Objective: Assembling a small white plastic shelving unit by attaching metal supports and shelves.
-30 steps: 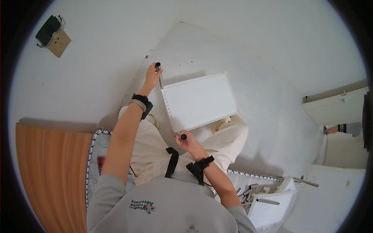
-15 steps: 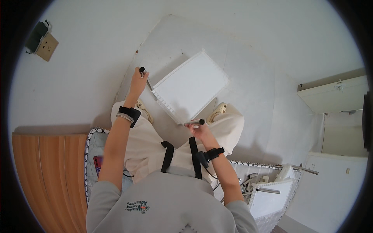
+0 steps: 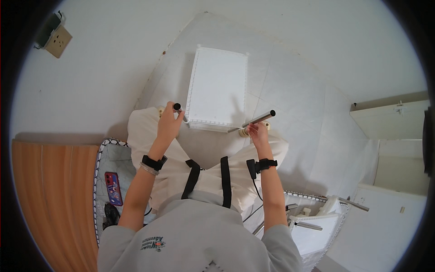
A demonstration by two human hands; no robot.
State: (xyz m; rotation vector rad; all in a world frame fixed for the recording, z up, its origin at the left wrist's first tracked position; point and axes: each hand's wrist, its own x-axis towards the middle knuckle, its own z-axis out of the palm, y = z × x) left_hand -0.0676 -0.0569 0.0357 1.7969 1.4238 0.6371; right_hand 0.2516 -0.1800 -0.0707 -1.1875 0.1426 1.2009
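While the white plastic tray [image 3: 218,88] lay flat on the pale floor [image 3: 294,90] just ahead of my knees, I gripped a metal rod in each hand at its near edge. My left hand [image 3: 168,123] was closed around a short black-capped rod [image 3: 179,111] at the tray's near left corner. My right hand [image 3: 257,131] was clamped on a longer rod [image 3: 256,120] that slanted up and away to the right of the tray's near right corner. Well behind the tray, to my right, a second white tray [image 3: 317,226] with loose rods [image 3: 308,225] sat on a patterned mat [image 3: 105,149]. To my left, a red phone [image 3: 113,188] lay on that mat.
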